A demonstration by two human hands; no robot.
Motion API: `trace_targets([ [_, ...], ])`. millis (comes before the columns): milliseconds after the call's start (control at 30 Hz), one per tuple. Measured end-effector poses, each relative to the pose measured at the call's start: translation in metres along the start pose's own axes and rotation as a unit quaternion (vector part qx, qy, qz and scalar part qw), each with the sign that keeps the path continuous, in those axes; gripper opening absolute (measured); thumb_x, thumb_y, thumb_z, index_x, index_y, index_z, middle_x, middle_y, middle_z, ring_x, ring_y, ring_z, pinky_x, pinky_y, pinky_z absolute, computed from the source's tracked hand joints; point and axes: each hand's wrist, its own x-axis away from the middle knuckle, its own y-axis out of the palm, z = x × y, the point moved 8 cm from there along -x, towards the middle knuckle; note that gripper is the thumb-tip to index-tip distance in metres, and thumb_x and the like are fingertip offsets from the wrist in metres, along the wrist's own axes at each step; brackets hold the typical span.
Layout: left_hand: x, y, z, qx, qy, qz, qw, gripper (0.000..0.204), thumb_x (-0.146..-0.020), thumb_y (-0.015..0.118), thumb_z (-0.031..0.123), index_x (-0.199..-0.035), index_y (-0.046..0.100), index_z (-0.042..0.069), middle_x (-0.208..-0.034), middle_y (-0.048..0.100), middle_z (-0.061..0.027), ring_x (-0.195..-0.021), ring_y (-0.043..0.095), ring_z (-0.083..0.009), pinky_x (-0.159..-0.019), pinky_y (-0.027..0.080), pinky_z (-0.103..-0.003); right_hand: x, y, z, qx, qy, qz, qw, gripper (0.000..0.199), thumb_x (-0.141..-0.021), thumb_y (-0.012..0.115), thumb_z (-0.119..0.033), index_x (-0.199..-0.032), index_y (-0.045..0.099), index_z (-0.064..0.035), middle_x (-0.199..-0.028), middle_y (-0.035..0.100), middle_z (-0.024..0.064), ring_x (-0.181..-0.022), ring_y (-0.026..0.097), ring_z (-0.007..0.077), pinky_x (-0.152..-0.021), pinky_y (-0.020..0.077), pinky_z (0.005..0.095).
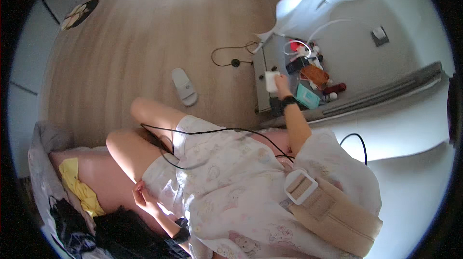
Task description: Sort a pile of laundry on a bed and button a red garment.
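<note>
At the front of the grey bedside table (pixel 263 96), my right hand (pixel 281 86) is closed on a small white squarish thing (pixel 271 81). Its exact kind does not show. Just beyond that hand lie a turquoise packet (pixel 307 96), an orange-brown pouch (pixel 314 75) and a dark box (pixel 296 65). My left hand (pixel 145 198) rests low beside my thigh, above the pink bedding (pixel 115 186). Its fingers are curled in, and nothing shows between them. Both wrists wear black bands. A black cable (pixel 217 130) runs across my lap.
A white slipper (pixel 184 87) and a looped black cord (pixel 235 62) lie on the wooden floor. A white curtain or cloth (pixel 320 3) hangs behind the bedside table, near a wall socket (pixel 379 36). Yellow cloth (pixel 79 189) and dark clothes (pixel 125 232) lie on the bed at left.
</note>
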Motion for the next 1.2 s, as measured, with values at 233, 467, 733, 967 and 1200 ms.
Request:
trace_targets([
  [233, 0.01, -0.086, 0.101, -0.331, 0.14, 0.098, 0.928, 0.019, -0.076, 0.049, -0.008, -0.091, 0.059, -0.003, -0.087, 0.059, -0.017, -0.08, 0.056, -0.0345, -0.072, 0.046, -0.038, 0.028, 0.071, -0.03, 0.363, -0.213, -0.032, 0.906, 0.027, -0.086, 0.055, -0.018, -0.098, 0.062, 0.0045, -0.099, 0.065, 0.0179, -0.091, 0.061, 0.033, -0.075, 0.048, 0.0402],
  [467, 0.076, -0.182, 0.143, -0.431, 0.141, 0.332, 0.827, 0.018, -0.073, 0.054, -0.007, -0.087, 0.061, 0.002, -0.092, 0.057, -0.0136, -0.085, 0.055, -0.0317, -0.075, 0.047, -0.037, 0.0, 0.08, -0.018, 0.439, -0.248, 0.002, 0.864, 0.025, -0.089, 0.053, -0.018, -0.1, 0.061, 0.0027, -0.099, 0.065, 0.0161, -0.088, 0.061, 0.0308, -0.074, 0.0488, 0.0389],
  [733, 0.139, -0.246, 0.102, -0.577, -0.067, 0.534, 0.614, 0.062, -0.083, 0.065, 0.041, -0.137, 0.044, 0.018, -0.145, 0.032, -0.0132, -0.13, 0.032, -0.0372, -0.098, 0.032, -0.052, -0.011, 0.104, -0.065, 0.426, -0.306, 0.056, 0.85, 0.024, -0.092, 0.051, -0.018, -0.103, 0.061, 0.0007, -0.1, 0.065, 0.0141, -0.085, 0.061, 0.0283, -0.073, 0.0498, 0.0375],
  [967, 0.095, -0.251, 0.074, -0.614, -0.158, 0.476, 0.609, 0.068, -0.085, 0.052, 0.059, -0.144, 0.036, 0.029, -0.155, 0.019, -0.0057, -0.141, 0.011, -0.0441, -0.103, 0.01, -0.071, 0.051, 0.17, -0.139, 0.241, -0.497, -0.015, 0.833, 0.022, -0.094, 0.05, -0.017, -0.104, 0.06, -0.0004, -0.099, 0.065, 0.0129, -0.083, 0.061, 0.0262, -0.072, 0.0502, 0.0364],
  [1200, 0.086, -0.245, 0.073, -0.637, -0.118, 0.504, 0.572, 0.064, -0.086, 0.048, 0.057, -0.141, 0.043, 0.024, -0.153, 0.026, -0.0072, -0.141, 0.013, -0.044, -0.105, 0.006, -0.068, 0.392, 0.301, -0.306, 0.119, -0.649, -0.482, 0.577, 0.011, -0.093, 0.051, -0.009, -0.098, 0.058, -0.0027, -0.087, 0.063, 0.0144, -0.077, 0.061, 0.0275, -0.068, 0.048, 0.0365],
])
